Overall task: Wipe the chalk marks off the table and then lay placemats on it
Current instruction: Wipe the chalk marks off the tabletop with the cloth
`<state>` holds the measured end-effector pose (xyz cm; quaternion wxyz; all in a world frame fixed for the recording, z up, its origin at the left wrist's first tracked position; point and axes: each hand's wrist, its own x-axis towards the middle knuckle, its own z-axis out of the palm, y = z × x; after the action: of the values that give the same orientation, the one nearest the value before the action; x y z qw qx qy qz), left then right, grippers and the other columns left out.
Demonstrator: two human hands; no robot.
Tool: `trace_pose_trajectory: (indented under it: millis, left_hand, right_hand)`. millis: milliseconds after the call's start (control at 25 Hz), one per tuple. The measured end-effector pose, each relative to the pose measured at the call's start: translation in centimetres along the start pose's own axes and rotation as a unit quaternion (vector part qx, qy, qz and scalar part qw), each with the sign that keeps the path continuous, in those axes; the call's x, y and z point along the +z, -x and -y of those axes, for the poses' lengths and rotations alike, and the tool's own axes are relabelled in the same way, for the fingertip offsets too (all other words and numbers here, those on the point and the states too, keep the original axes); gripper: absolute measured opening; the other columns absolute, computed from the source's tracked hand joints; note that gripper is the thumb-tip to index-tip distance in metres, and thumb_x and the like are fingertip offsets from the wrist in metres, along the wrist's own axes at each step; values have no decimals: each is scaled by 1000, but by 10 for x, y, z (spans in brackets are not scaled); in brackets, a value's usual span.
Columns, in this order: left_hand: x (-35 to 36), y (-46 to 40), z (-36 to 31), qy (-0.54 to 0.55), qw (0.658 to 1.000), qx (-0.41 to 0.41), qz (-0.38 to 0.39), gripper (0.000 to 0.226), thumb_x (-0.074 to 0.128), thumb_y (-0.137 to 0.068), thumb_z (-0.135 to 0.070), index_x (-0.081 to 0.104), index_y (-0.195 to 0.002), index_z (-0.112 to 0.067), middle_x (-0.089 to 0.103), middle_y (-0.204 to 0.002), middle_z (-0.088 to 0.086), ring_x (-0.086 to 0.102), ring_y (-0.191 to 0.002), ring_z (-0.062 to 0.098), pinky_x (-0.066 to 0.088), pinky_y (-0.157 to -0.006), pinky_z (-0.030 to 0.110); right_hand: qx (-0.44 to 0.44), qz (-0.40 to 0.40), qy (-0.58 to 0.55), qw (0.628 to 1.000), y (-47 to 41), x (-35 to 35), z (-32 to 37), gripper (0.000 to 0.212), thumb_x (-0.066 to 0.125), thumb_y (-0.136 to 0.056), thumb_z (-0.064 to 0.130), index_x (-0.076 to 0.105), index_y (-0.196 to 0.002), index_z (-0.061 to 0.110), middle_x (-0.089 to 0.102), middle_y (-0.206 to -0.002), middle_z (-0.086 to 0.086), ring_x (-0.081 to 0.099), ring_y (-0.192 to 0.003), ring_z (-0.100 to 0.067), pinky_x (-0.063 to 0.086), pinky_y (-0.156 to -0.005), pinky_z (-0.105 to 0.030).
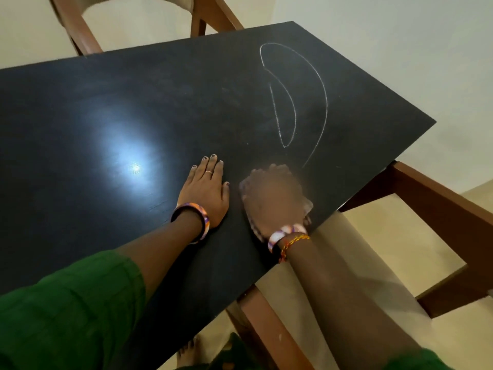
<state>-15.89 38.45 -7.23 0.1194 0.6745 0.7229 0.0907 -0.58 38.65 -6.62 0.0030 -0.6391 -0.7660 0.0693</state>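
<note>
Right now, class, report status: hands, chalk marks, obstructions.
Left hand flat on table. Right hand blurred, on cloth. Chalk marks remain. No obstruction visible.

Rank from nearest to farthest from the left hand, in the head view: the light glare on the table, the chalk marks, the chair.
1. Light glare, just left of the left hand.
2. Chalk marks, beyond, to the right.
3. Chair, past the table's far edge.
</note>
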Motion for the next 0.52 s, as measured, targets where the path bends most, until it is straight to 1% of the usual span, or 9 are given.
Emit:
trace_pose_trajectory:
  millis: [80,120,200,280,360,400,440,520]
  left_hand:
    - [-2,1,-1,-7,998,-56,-25,64,29,-97,-37,10,-148,-3,0,-158,14,-3,-147,26,0,-119,37]
    - [-2,0,-1,-15,995,-89,-35,67,30,-96,-40,9,-147,-1,-1,-157,16,-4,-146,28,0,-119,38]
    - [-2,1,-2,-19,991,-127,-29,71,28,-96,-44,8,-147,1,0,-157,18,-3,-146,29,1,-119,39]
    - [0,0,-4,-16,991,-130,-22,70,26,-96,-46,8,-147,-1,3,-157,16,-1,-146,27,2,-119,37]
    - [0,-1,-4,-19,991,-128,-21,69,26,-96,-46,9,-147,-2,4,-158,15,0,-147,26,2,-119,36]
    - [1,-1,-3,-19,991,-128,-22,69,26,-97,-45,9,-148,-3,4,-158,14,-1,-147,26,2,-119,36]
    - [1,-1,-2,-18,991,-130,-24,68,26,-97,-44,9,-148,-3,4,-158,14,-1,-147,25,2,-119,36]
    - [2,-1,-5,-14,991,-131,-28,63,27,-98,-38,11,-147,-2,5,-158,14,0,-147,25,2,-119,36]
  right_hand:
    - [-80,2,10,997,18,-1,-6,67,12,-84,61,16,-148,39,6,-159,1,7,-144,-30,8,-115,-45]
    - [-89,9,1,996,20,-3,-19,66,14,-84,60,16,-147,40,7,-159,3,7,-145,-28,8,-115,-44]
    - [-49,3,-7,999,13,-6,-56,63,20,-87,59,18,-147,39,9,-159,2,6,-146,-27,9,-116,-46]
    - [25,5,-2,1000,-6,-12,-84,59,23,-94,58,15,-148,36,6,-160,-1,3,-146,-29,9,-117,-49]
    - [76,6,-18,997,-31,-14,-85,58,26,-96,54,13,-149,34,3,-160,-2,0,-146,-32,6,-117,-51]
    - [83,-3,-25,996,-43,-12,-74,58,28,-96,52,14,-149,34,3,-160,-3,0,-145,-33,5,-117,-51]
    - [73,-13,-31,997,-51,-9,-58,58,31,-95,51,17,-149,33,5,-160,-3,2,-145,-34,6,-116,-51]
    - [9,-36,-35,999,-50,-4,-29,58,33,-92,52,24,-147,33,11,-159,-3,7,-144,-33,8,-115,-50]
